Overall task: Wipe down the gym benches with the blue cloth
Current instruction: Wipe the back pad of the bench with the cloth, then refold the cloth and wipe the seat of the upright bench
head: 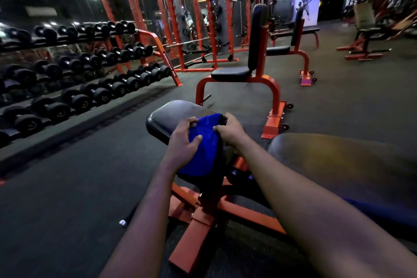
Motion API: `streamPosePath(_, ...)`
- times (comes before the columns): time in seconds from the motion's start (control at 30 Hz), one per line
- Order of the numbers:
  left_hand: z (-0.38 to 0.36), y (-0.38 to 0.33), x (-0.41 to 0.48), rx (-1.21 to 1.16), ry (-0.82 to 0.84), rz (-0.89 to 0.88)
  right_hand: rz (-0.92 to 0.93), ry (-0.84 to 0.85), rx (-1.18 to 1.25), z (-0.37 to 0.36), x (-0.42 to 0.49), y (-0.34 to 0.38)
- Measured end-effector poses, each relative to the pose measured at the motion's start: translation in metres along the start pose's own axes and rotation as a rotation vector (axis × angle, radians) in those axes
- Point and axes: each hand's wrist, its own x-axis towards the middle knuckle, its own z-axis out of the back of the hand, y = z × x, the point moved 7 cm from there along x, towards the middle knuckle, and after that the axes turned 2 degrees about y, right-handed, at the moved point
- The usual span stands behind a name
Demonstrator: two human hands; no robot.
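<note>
Gripping the blue cloth (205,142) from both sides, the two hands meet on the black seat pad (168,113) of the nearest bench, just below the middle of the view at about 6 o'clock. The left hand (184,140) has its fingers curled over the cloth's 9 o'clock edge, with the thumb lying across the fabric. The right hand (228,129) curls its fingers round the cloth's 1 o'clock corner, its thumb pointing toward the left hand. The cloth is bunched, lies on the pad and drapes down over the near edge toward the orange frame (198,216). At 4 o'clock, just beside the right forearm, is a second dark pad (334,160), blurred. Ahead at 12 o'clock stands another bench (231,72) with an upright black back, and a third bench (296,27) stands behind it at 1 o'clock. A dumbbell rack (67,74) fills the 9 to 10 o'clock side, with orange squat racks (203,18) near 11 o'clock. Dark floor (67,187) spreads at 8 o'clock
</note>
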Motion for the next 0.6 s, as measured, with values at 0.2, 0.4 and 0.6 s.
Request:
streamPosePath(0.2, 0.046, 0.002, 0.016, 0.032, -0.039, 0.076, 0.204, 0.254, -0.052, -0.02, -0.017, 0.084)
streamPosePath(0.4, 0.107, 0.026, 0.09, 0.088, 0.083, 0.089, 0.235, 0.338, -0.031, -0.056, 0.044, 0.14)
streamPosePath(0.6, 0.145, 0.067, 0.165, 0.062, 0.199, 0.105, 0.193, 0.167, -0.037, -0.077, 0.128, 0.179)
